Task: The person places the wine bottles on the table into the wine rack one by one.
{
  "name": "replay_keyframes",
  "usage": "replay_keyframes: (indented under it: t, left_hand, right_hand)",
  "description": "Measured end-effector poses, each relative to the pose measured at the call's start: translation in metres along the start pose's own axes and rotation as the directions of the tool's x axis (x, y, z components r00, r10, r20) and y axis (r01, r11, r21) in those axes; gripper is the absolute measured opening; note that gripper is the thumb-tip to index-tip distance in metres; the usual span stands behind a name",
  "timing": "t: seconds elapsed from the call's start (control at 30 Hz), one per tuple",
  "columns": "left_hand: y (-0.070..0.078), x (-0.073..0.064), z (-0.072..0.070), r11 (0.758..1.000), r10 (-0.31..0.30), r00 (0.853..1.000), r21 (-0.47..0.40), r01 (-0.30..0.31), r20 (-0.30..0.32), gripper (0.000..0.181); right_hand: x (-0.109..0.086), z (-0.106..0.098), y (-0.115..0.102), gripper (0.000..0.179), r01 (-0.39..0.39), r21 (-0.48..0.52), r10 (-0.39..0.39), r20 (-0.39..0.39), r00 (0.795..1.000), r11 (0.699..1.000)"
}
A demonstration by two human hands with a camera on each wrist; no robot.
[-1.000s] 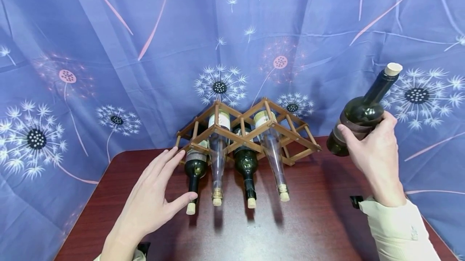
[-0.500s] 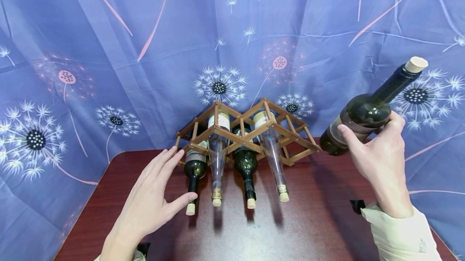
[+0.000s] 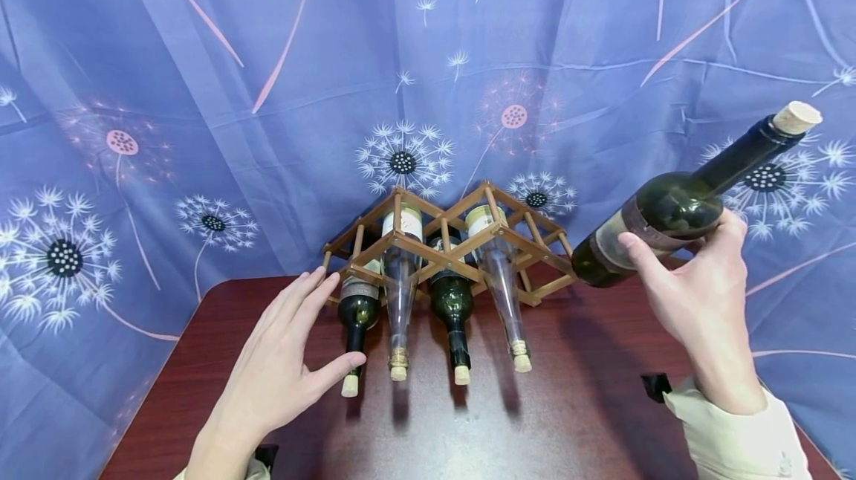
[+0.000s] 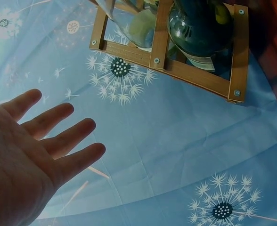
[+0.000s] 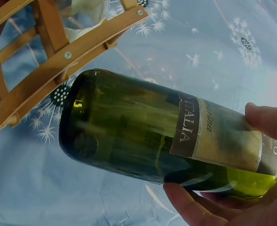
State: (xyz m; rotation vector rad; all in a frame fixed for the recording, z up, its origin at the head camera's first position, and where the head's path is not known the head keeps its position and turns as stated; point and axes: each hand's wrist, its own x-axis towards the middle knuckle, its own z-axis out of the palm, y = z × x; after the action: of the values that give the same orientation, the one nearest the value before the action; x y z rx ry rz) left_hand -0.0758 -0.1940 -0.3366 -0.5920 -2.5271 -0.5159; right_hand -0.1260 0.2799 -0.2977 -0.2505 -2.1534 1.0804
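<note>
In the head view, my right hand [image 3: 698, 302] grips a dark green corked wine bottle [image 3: 675, 205] around its body. The bottle is tilted, cork up to the right, base down to the left near the right end of a wooden wine rack [image 3: 461, 272]. The right wrist view shows its label [image 5: 228, 134] between thumb and fingers. My left hand [image 3: 274, 368], fingers extended, is by the rack's left end, its thumb over the neck of a dark bottle [image 3: 361, 309]. The left wrist view shows that palm [image 4: 20, 165] with nothing in it.
Also in the rack lie a clear bottle [image 3: 401, 294], another dark bottle [image 3: 452, 302] and a second clear bottle [image 3: 501, 279], corks toward me. The rack stands on a dark red table [image 3: 428, 428], against a blue dandelion-print curtain [image 3: 301, 131].
My right hand has tipped its bottle further over, the cork swinging right and the base moving left toward the rack. The left hand has stayed nearly still.
</note>
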Motion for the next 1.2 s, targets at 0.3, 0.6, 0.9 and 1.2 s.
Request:
replay_keyframes:
  t: [0.3,0.6,0.9,1.2]
  left_hand:
    - [0.001,0.002,0.000,1.000,0.002,1.000,-0.003,-0.002,-0.004,0.102]
    - [0.001,0.002,0.001,1.000,0.012,1.000,-0.002,-0.012,-0.011,0.104]
    - [0.004,0.006,0.003,0.999,0.037,0.999,0.001,-0.037,-0.033,0.104]
    - [0.006,0.007,0.005,0.999,0.052,0.998,-0.002,-0.052,-0.046,0.104]
  right_hand:
    - [-0.008,0.001,-0.008,0.078,0.042,0.105,-0.044,0.014,0.999,0.994]
    - [-0.016,0.005,-0.014,0.076,0.109,0.214,-0.116,0.024,0.993,0.971]
    - [-0.025,0.013,-0.021,0.074,0.112,0.326,-0.133,0.041,0.990,0.939]
    - [-0.031,0.023,-0.027,0.064,0.083,0.560,-0.145,0.067,0.987,0.824]
